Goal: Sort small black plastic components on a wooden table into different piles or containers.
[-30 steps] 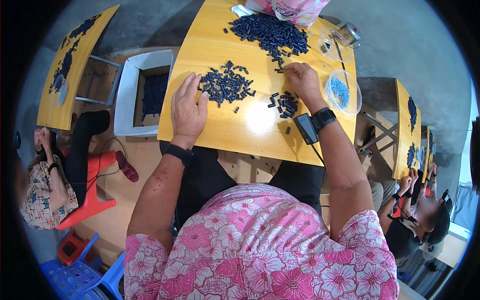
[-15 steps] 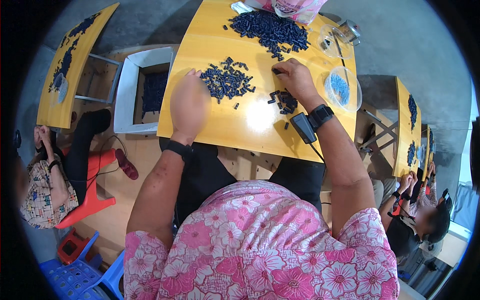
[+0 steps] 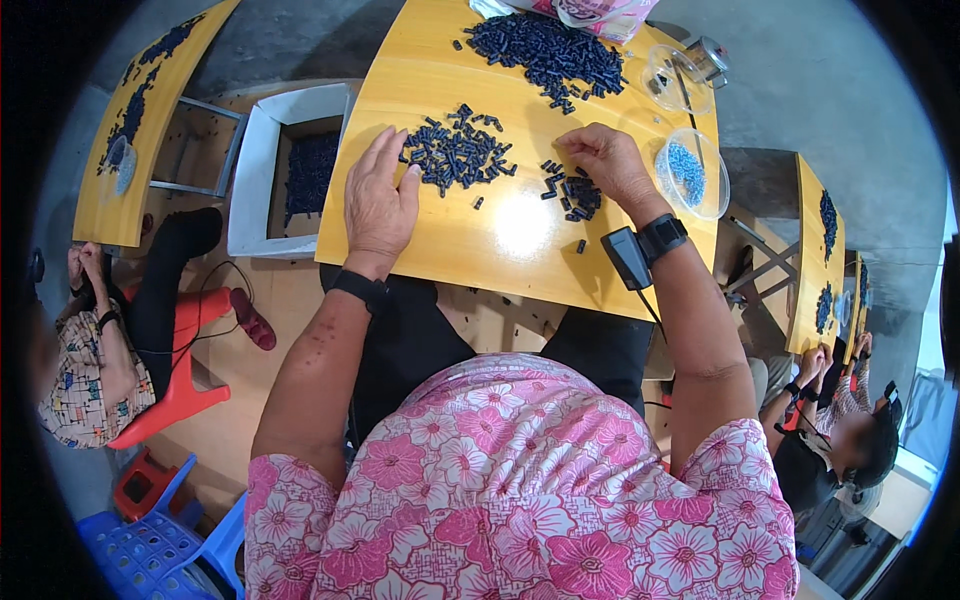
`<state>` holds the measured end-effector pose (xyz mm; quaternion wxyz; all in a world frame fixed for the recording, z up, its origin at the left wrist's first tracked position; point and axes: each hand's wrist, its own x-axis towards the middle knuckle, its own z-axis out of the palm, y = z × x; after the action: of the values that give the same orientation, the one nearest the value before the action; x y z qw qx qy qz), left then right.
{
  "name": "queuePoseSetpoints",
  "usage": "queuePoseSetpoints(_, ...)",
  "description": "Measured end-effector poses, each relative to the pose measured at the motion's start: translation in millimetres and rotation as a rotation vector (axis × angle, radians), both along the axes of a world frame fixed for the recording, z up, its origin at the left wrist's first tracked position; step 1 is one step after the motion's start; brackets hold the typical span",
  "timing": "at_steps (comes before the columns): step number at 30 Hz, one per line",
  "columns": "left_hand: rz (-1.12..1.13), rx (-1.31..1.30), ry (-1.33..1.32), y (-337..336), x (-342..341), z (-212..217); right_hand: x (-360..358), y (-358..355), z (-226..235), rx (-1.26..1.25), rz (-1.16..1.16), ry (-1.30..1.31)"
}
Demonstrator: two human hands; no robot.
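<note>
Tabletop (image 3: pixel 450 250): yellow, carrying dark pieces (image 3: pixel 581 246)
Large pile (image 3: pixel 548 55): twelve o'clock
Middle pile (image 3: pixel 458 153): nine o'clock, left hand (image 3: pixel 382 208) at its eight-o'clock edge
Small pile (image 3: pixel 576 195): four o'clock, right hand (image 3: pixel 608 165) at its one-o'clock edge; grip contents hard to tell
Bowl (image 3: pixel 716 186): three o'clock, blue pieces (image 3: pixel 685 172) inside
White box (image 3: pixel 257 182): nine o'clock, beyond the tabletop

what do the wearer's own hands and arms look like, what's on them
The left hand and right hand are bare, without gloves. A black band circles the left wrist; a black watch-like strap circles the right, with a dark boxy device beside it trailing a thin black cable. The short sleeves are pink-and-white floral.
</note>
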<state>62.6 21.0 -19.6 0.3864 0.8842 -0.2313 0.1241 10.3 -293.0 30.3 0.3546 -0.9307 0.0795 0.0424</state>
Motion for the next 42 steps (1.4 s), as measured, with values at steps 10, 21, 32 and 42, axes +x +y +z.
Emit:
queuePoseSetpoints(10, 0.001, 0.007, -0.006, 0.7, 0.4, -1.1, 4.8, 1.3, -1.1, -0.034, 0.098, 0.046)
queuePoseSetpoints(21, 0.007, 0.004, 0.002, 1.2, 0.6, -2.2, 7.9, 15.9, -0.4, 0.023, 0.101, 0.084)
queuePoseSetpoints(32, 0.005, 0.010, -0.004, 1.2, 1.4, -1.2, 9.7, 45.9, 2.9, 0.007, 0.172, 0.014)
queuePoseSetpoints(42, 0.003, -0.005, 0.001, 2.1, -2.5, 4.3, 14.7, 28.0, 6.2, -0.215, -0.096, -0.284)
